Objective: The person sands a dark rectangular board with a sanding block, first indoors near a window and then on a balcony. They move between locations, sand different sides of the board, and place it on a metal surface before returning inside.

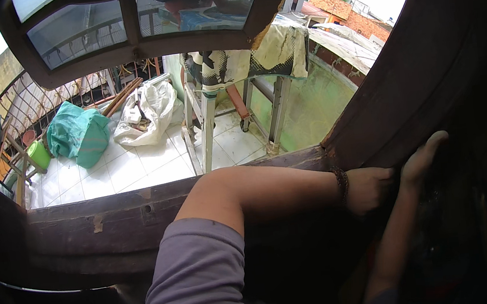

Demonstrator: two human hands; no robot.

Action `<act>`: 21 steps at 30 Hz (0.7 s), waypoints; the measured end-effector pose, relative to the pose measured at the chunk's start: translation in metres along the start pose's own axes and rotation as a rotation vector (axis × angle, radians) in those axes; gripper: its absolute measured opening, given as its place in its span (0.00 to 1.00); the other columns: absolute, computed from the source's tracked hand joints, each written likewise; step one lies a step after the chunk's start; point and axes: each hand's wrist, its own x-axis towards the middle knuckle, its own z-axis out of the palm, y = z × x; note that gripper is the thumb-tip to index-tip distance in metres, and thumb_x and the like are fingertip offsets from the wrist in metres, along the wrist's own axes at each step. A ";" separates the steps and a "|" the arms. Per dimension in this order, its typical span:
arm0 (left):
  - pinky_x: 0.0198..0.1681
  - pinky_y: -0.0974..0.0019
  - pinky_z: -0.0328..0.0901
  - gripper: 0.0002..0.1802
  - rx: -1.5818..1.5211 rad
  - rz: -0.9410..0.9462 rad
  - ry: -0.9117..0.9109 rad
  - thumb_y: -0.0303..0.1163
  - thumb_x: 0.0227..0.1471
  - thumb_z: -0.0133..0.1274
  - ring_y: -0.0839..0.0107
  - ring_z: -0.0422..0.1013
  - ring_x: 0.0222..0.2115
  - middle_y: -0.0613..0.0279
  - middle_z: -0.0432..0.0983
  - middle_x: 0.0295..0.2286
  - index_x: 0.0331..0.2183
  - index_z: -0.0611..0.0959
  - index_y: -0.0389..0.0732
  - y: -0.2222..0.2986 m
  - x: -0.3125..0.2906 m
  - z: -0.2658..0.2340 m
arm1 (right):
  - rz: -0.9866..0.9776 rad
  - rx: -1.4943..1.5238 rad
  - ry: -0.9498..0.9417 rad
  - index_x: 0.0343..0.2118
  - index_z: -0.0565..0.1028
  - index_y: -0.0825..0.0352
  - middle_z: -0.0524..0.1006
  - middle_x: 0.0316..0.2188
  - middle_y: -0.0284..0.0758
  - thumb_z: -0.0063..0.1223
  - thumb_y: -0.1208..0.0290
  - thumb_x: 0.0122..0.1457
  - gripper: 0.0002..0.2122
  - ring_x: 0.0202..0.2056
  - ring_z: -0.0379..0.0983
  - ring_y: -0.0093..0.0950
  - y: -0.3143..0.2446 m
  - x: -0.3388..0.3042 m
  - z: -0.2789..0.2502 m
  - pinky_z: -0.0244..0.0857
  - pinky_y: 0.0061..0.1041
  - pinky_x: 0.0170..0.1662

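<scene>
My left forearm reaches across to the right over the dark wooden sill [118, 222], a braided bracelet on its wrist. My left hand [367, 190] is closed beside the lower right corner of the window frame [390, 91]; anything inside its curled fingers is hidden. Just right of it, my right hand [423, 159] rises from below, close to the dark frame. One digit stretches up and outward; the other fingers are lost in shadow. Above hangs a wooden window sash [134, 48] with glass panes, swung outward.
Outside, a white-tiled balcony holds a teal sack [79, 134], a white sack [147, 114] and a green bucket [38, 154]. A patterned cloth [247, 64] drapes over a metal-legged stand [208, 135]. A curved iron railing [7, 104] borders the left side.
</scene>
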 end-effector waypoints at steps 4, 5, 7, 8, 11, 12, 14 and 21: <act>0.57 0.52 0.56 0.16 -0.094 -0.001 0.135 0.40 0.46 0.48 0.63 0.70 0.48 0.59 0.79 0.36 0.31 0.84 0.40 0.002 -0.001 0.002 | -0.187 -0.540 0.089 0.67 0.44 0.74 0.44 0.69 0.43 0.20 0.43 0.69 0.37 0.69 0.41 0.37 0.078 0.007 -0.085 0.36 0.34 0.69; 0.57 0.53 0.56 0.16 -0.071 0.002 0.134 0.40 0.46 0.48 0.63 0.70 0.47 0.59 0.79 0.36 0.31 0.84 0.40 0.005 -0.001 0.003 | -0.202 -0.479 0.067 0.67 0.44 0.74 0.44 0.69 0.43 0.21 0.44 0.69 0.36 0.69 0.41 0.37 0.066 -0.002 -0.075 0.36 0.34 0.70; 0.58 0.53 0.56 0.16 0.002 0.002 0.131 0.40 0.46 0.48 0.63 0.71 0.47 0.59 0.79 0.36 0.31 0.84 0.40 0.002 -0.002 0.005 | -0.253 -0.342 0.018 0.67 0.45 0.74 0.45 0.69 0.44 0.22 0.47 0.70 0.34 0.69 0.42 0.37 0.043 -0.016 -0.040 0.36 0.34 0.70; 0.57 0.53 0.56 0.16 -0.026 -0.012 0.129 0.40 0.46 0.48 0.63 0.71 0.46 0.59 0.79 0.36 0.31 0.84 0.40 -0.001 -0.006 0.005 | -0.279 -0.252 -0.018 0.66 0.46 0.74 0.46 0.69 0.44 0.23 0.48 0.70 0.33 0.69 0.42 0.37 0.036 -0.019 -0.016 0.36 0.34 0.70; 0.57 0.53 0.57 0.15 -0.104 0.000 0.158 0.39 0.46 0.48 0.63 0.72 0.46 0.59 0.79 0.35 0.31 0.83 0.40 0.002 0.000 0.005 | -0.086 -0.047 0.001 0.66 0.46 0.74 0.45 0.69 0.45 0.23 0.49 0.70 0.33 0.69 0.39 0.37 0.031 -0.015 -0.016 0.35 0.34 0.70; 0.56 0.53 0.58 0.15 -0.090 -0.001 0.168 0.39 0.46 0.48 0.62 0.72 0.46 0.59 0.79 0.35 0.31 0.83 0.40 0.003 -0.003 0.003 | -0.029 -0.111 0.040 0.67 0.46 0.74 0.45 0.69 0.45 0.23 0.49 0.70 0.33 0.69 0.39 0.37 0.047 -0.007 -0.026 0.34 0.34 0.70; 0.56 0.53 0.59 0.15 -0.036 0.013 0.227 0.39 0.45 0.49 0.62 0.72 0.45 0.59 0.79 0.35 0.30 0.83 0.40 0.003 0.000 0.001 | -0.026 -0.263 0.145 0.67 0.47 0.73 0.45 0.69 0.45 0.25 0.50 0.70 0.32 0.69 0.39 0.38 0.060 0.004 -0.043 0.34 0.35 0.70; 0.56 0.59 0.56 0.14 -0.011 -0.008 0.263 0.39 0.42 0.50 0.66 0.72 0.42 0.63 0.78 0.30 0.27 0.84 0.42 -0.003 0.001 -0.006 | -0.035 -0.267 0.165 0.67 0.48 0.73 0.45 0.69 0.46 0.29 0.51 0.70 0.32 0.70 0.38 0.39 0.055 -0.004 -0.025 0.32 0.35 0.70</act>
